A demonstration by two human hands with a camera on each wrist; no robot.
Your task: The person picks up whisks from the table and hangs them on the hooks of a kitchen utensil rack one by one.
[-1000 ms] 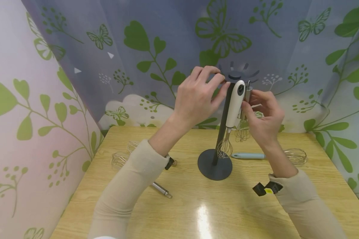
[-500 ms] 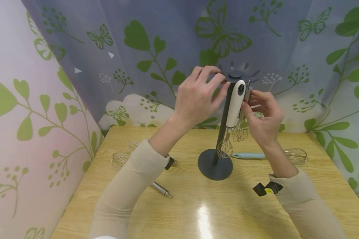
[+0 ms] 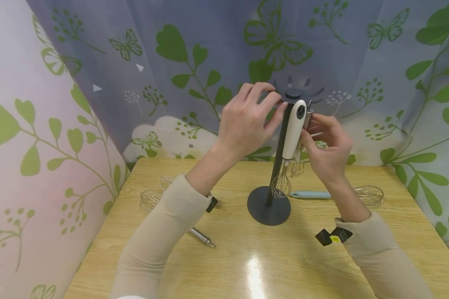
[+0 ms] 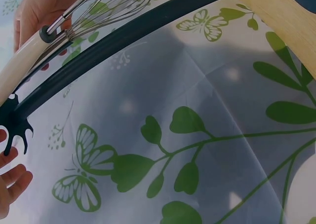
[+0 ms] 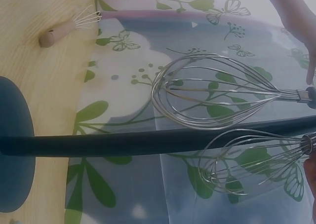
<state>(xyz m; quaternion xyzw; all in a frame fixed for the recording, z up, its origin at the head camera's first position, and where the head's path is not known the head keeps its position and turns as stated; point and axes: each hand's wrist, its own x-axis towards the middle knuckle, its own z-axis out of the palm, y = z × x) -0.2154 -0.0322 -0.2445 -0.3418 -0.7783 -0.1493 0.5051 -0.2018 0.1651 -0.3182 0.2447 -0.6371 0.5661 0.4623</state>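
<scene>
A dark whisk stand (image 3: pixel 268 214) rises from its round base to a ring of hooks. At the top, my left hand (image 3: pixel 243 120) pinches one of its hooks; the left wrist view has those fingers (image 4: pixel 19 177) right by the prongs. From the near side hangs a white-handled whisk (image 3: pixel 294 131), wires down. Just behind it, my right hand (image 3: pixel 331 145) holds a metal whisk (image 3: pixel 308 119) by its handle between thumb and fingers, loop up, close by the hooks. Its handle is partly covered by the white one. In the right wrist view, its collar (image 5: pixel 307 145) shows beside the post.
A light blue whisk (image 3: pixel 310 194) lies right of the base, partly behind my right forearm. Left on the wooden table (image 3: pixel 232 261), a steel-handled whisk (image 3: pixel 202 238) and other wire loops lie under my left sleeve. A small wooden-handled whisk (image 5: pixel 58 34) is there too.
My right hand has shifted slightly left with the metal whisk, and its wires have swung left toward the post. My left hand stays at the hook.
</scene>
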